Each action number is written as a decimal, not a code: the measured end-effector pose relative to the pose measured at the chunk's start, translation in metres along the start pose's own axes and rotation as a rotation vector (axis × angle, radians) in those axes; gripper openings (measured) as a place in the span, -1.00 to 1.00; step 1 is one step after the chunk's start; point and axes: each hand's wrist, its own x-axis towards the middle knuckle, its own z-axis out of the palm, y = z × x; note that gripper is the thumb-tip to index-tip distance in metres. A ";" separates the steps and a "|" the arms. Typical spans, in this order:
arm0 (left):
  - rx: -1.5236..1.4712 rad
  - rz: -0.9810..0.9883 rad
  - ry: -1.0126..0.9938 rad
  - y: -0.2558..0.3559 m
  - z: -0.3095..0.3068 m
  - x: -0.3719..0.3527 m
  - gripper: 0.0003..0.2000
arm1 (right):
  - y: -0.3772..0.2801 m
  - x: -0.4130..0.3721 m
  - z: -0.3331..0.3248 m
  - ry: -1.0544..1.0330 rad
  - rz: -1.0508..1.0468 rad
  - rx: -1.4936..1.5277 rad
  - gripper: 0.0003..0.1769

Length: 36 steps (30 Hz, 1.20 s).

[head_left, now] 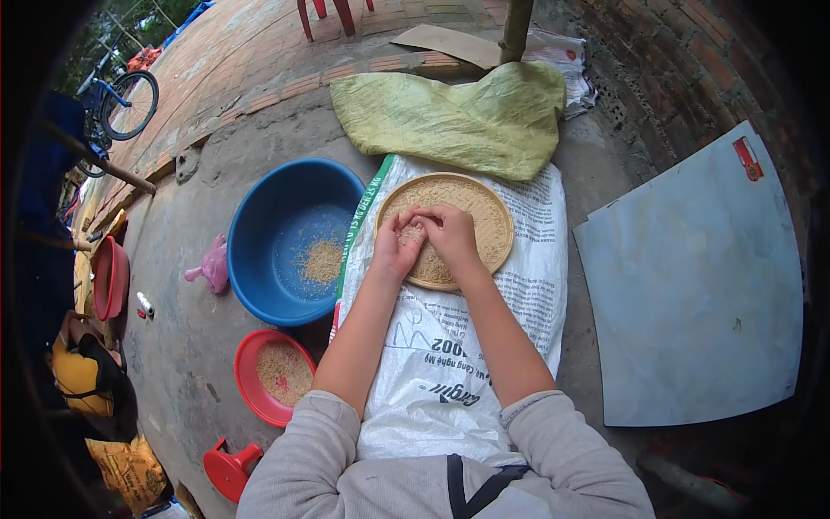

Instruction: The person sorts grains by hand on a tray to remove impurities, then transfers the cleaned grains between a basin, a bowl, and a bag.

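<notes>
A round woven tray spread with pale tan grain that looks like rice lies on a white printed sack. Over its front left part, my left hand is cupped with a small heap of rice grains in the palm. My right hand meets it from the other side, its fingertips pinched together at the grains. Whatever is between those fingertips is too small to make out.
Left of the tray stands a blue basin with some grain. Nearer me are a red bowl of grain and a red plastic object. A yellow-green sack lies beyond the tray, a pale flat panel to the right.
</notes>
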 end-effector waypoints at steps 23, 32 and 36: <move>-0.125 0.002 -0.144 0.006 0.003 -0.004 -0.66 | 0.029 -0.017 0.000 -0.254 0.067 -0.726 -0.84; -0.094 -0.005 -0.119 0.005 -0.008 0.002 -0.65 | 0.000 -0.004 -0.016 -0.050 -0.038 -0.218 -0.85; -0.087 -0.155 -0.291 0.003 -0.011 0.002 -0.65 | -0.021 -0.010 -0.001 -0.190 -0.112 -0.063 -0.81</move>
